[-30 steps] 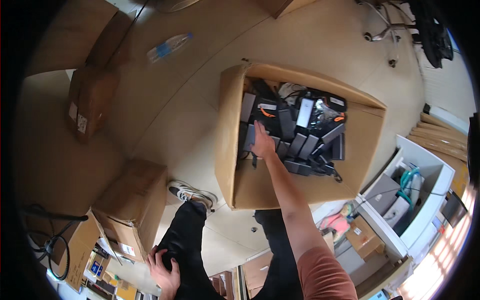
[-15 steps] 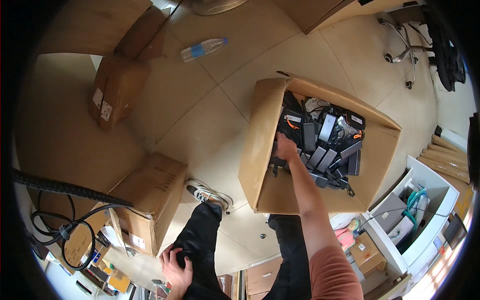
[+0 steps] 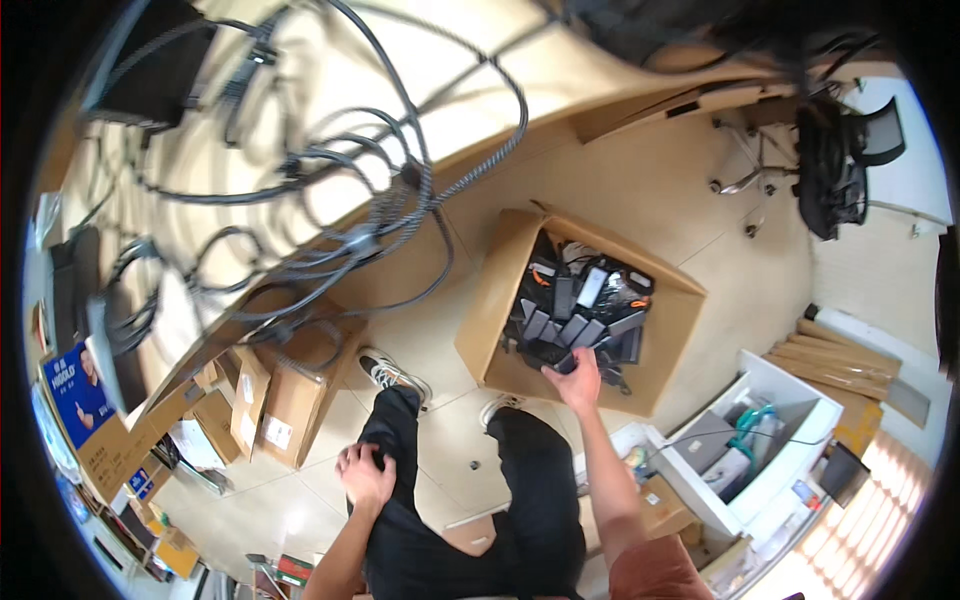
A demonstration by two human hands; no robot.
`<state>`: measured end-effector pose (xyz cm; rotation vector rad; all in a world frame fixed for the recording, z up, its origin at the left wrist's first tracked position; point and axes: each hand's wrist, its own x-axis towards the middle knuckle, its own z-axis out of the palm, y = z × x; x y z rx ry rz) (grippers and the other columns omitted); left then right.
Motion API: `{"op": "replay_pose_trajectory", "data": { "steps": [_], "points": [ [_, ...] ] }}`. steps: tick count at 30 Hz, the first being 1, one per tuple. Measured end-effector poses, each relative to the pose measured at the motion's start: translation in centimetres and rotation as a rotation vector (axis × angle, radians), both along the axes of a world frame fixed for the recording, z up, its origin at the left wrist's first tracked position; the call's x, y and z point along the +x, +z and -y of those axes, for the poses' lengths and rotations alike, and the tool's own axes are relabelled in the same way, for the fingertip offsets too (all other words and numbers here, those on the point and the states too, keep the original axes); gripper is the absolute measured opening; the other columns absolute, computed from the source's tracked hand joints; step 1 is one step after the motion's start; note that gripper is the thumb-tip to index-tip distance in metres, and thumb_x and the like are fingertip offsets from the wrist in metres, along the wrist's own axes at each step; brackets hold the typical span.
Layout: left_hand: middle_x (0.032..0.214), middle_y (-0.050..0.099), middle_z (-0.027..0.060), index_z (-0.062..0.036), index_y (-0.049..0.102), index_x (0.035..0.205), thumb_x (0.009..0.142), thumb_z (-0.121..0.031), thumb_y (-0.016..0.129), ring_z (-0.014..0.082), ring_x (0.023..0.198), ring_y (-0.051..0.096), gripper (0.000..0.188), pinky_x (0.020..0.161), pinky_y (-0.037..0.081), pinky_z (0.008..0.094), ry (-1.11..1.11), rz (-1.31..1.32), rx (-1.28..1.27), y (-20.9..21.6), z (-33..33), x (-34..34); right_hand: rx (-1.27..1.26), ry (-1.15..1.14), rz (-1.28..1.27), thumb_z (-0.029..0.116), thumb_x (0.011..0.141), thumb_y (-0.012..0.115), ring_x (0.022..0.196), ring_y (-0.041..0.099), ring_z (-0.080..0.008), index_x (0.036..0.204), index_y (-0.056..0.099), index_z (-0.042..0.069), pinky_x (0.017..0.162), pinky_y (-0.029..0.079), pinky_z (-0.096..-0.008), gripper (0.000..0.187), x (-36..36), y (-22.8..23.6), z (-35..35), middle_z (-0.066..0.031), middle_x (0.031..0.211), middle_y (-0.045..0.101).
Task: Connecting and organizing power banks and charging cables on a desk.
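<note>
My right hand (image 3: pixel 577 384) is at the near side of an open cardboard box (image 3: pixel 480 325), its thumb and fingers closed on a dark power adapter (image 3: pixel 545 354) partly hidden by the hand. Several black and grey power adapters (image 3: pixel 574 329) with cords lie jumbled in the box, a lighter one (image 3: pixel 592 287) among them. Orange bits and a shiny clear bag show near the pile's right side. My left hand (image 3: pixel 366 476) rests on my left thigh, fingers spread, holding nothing.
Looped black cables (image 3: pixel 400 200) hang over a pale desktop (image 3: pixel 480 100) at upper left. A cardboard carton (image 3: pixel 300 410) stands beside my left foot. Right of the box are a white open drawer (image 3: pixel 735 440) and an office chair (image 3: pixel 830 165) farther back.
My right hand has moved from the box's left inner side to its near side, now with an adapter. The view has shifted, bringing desk and cables in. My left hand stays on my thigh.
</note>
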<state>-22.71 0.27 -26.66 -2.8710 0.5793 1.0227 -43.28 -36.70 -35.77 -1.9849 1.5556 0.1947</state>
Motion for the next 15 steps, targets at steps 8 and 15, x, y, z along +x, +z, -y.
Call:
{"op": "replay_pose_trajectory", "data": {
  "steps": [8, 15],
  "points": [
    [0.126, 0.064, 0.0054, -0.0091, 0.059, 0.137, 0.099, -0.043, 0.068, 0.0235, 0.117, 0.062, 0.052, 0.099, 0.050, 0.0420, 1.030, -1.298, -0.841, 15.6, 14.0, -0.7, 0.489, -0.564, 0.744, 0.010, 0.081, 0.088, 0.108, 0.063, -0.0151, 0.122, 0.050, 0.004, 0.092, 0.055, -0.0330, 0.055, 3.0, 30.9, -8.5, -0.0062, 0.110, 0.063],
    [0.117, 0.065, 0.0045, -0.0066, 0.053, 0.138, 0.095, -0.028, 0.075, 0.0145, 0.110, 0.064, 0.053, 0.093, 0.053, 0.0313, 0.993, -1.167, -1.220, 28.5, 10.6, 9.7, 0.808, -0.153, 0.841, 0.008, 0.079, 0.088, 0.112, 0.062, -0.0189, 0.135, 0.039, 0.004, 0.099, 0.052, -0.0343, 0.074, 13.1, 39.5, -17.4, -0.0106, 0.124, 0.057]
  ]
}}
